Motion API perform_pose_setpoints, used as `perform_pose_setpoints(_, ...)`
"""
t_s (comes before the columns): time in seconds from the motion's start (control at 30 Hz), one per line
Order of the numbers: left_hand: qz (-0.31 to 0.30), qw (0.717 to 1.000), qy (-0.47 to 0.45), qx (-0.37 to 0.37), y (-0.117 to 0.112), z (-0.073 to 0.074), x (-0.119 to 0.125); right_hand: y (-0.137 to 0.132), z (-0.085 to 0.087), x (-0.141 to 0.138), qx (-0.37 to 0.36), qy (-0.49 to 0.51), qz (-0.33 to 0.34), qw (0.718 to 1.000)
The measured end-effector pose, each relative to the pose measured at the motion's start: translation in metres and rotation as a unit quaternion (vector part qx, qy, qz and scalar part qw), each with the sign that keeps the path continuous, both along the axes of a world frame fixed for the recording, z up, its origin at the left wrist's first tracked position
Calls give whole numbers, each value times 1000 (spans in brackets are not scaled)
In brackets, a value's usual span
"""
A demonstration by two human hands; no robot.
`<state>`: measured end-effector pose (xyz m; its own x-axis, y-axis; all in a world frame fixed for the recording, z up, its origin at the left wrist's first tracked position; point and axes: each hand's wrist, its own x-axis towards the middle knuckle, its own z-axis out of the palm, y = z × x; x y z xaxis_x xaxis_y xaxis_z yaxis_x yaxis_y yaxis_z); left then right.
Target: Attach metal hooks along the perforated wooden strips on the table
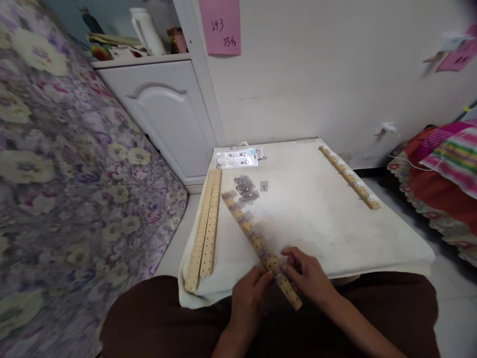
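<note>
A long wooden strip with rows of holes (289, 292) lies slantwise, its near end reaching past the front edge of the table. Small metal pieces on clear plastic squares are set along it. My left hand (249, 296) grips the strip's left side near that end, fingers closed. On the other side my right hand (308, 274) has its thumb and forefinger at the strip, beside one of the metal pieces; what it pinches is too small to make out. Beyond the far end is a pile of clear squares with metal pieces (246, 190), and a single clear square (264, 186) lies apart.
Two bare holed strips (207, 231) lie side by side on the left of the cloth-covered table (335, 238). A similar fitted strip (349, 177) lies at the right edge. Clear packaging (236, 158) sits at the back left. A floral curtain (122, 199) hangs to the left.
</note>
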<state>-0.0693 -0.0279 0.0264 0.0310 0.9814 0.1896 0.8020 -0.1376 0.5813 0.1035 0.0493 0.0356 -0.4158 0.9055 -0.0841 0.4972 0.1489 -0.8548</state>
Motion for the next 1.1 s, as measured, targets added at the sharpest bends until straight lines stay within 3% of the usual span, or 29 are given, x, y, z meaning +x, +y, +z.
perform_pose_setpoints(0.17, 30, 998, -51, -34, 1, 2, 1, -12, 1, 21, 3, -27, -27, 999)
perform_pose_setpoints(0.3, 42, 996, -68, -45, 2, 0, 1, -30, -1, 39, -129, 22, -2, 991)
perform_pose_setpoints(0.43, 59, 990, -106, -67, 2, -1, 2, -45, -5, 32, -343, 148, -37, 927)
perform_pose_setpoints(0.53, 58, 987, -128, -77, 3, 0, 1, -50, -6, 16, -417, 225, -106, 874)
perform_pose_setpoints(0.73, 65, 979, -162, -106, 5, 5, 2, -51, -11, -6, -457, 275, -169, 829)
perform_pose_setpoints(0.93, 72, 973, -176, -132, 5, 0, 1, -54, -9, -14, -454, 278, -203, 822)
perform_pose_setpoints(1.1, 55, 984, -146, -90, 5, -5, 0, -57, -5, -19, -455, 279, -216, 818)
